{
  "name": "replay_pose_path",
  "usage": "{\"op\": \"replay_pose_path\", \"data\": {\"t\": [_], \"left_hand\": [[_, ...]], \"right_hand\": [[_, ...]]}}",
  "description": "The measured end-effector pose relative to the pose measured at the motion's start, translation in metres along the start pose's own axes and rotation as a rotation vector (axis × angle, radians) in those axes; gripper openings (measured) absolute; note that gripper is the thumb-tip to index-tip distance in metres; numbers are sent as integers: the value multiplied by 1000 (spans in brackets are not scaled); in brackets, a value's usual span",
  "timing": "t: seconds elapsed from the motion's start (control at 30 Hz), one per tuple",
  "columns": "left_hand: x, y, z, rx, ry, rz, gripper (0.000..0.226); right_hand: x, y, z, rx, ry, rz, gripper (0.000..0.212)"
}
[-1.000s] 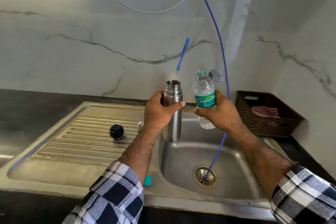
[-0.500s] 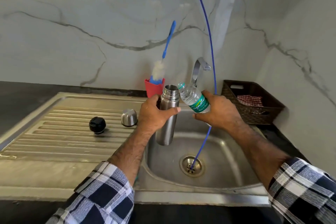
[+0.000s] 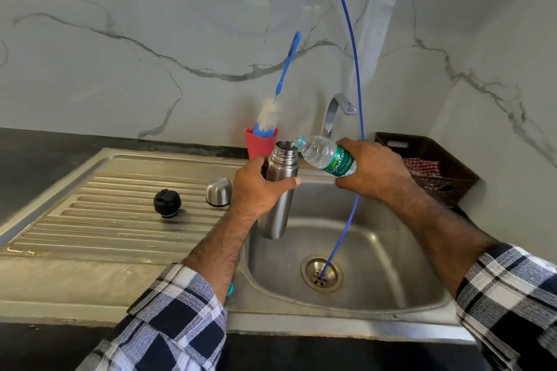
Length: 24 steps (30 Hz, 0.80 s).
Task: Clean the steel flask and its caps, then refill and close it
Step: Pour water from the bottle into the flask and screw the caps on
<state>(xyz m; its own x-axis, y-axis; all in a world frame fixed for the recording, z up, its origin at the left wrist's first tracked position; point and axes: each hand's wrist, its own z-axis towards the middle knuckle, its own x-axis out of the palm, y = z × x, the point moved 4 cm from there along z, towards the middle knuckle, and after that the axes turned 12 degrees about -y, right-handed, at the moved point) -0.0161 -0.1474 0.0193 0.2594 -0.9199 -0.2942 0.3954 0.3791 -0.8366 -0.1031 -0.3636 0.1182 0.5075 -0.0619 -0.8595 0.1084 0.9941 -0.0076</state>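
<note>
Sleeves of checked cloth frame the bottom of the view, and both forearms reach forward over the sink (image 3: 391,295), whose drain (image 3: 322,272) takes the lower end of a blue hose (image 3: 346,220). The left hand (image 3: 256,190) grips the steel flask (image 3: 278,190) about its upper body, fingers and thumb wrapped round it, and holds it upright and uncapped above the left part of the basin. The right hand (image 3: 373,172) grips the plastic water bottle (image 3: 327,156) about its lower half. One second ago this bottle stood upright beside the flask; half a second ago it was part-tilted; it now lies close to level with its open neck at the flask mouth. Judged from this, the refill step is beginning, and both caps remain to be fitted. The black inner cap (image 3: 167,203) and the steel outer cap (image 3: 218,191) rest apart on the ribbed drainboard (image 3: 105,220), left of the flask. The bottle's green label carries white script that reads approximately "Signature"; smaller print under it and a yellow word above it are illegible. No writing is visible on the flask. Behind the flask stands a red cup (image 3: 256,144) holding a bottle brush (image 3: 283,75), then the tap (image 3: 334,111), and at far right a dark basket (image 3: 437,166) with a checked cloth (image 3: 420,166) against the marble wall.
</note>
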Motion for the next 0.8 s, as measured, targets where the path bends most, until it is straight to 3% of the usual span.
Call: {"op": "replay_pose_path", "data": {"t": [0.8], "left_hand": [[4, 8, 3, 23, -18, 15, 61]], "right_hand": [[-21, 11, 9, -75, 47, -144, 72]]}}
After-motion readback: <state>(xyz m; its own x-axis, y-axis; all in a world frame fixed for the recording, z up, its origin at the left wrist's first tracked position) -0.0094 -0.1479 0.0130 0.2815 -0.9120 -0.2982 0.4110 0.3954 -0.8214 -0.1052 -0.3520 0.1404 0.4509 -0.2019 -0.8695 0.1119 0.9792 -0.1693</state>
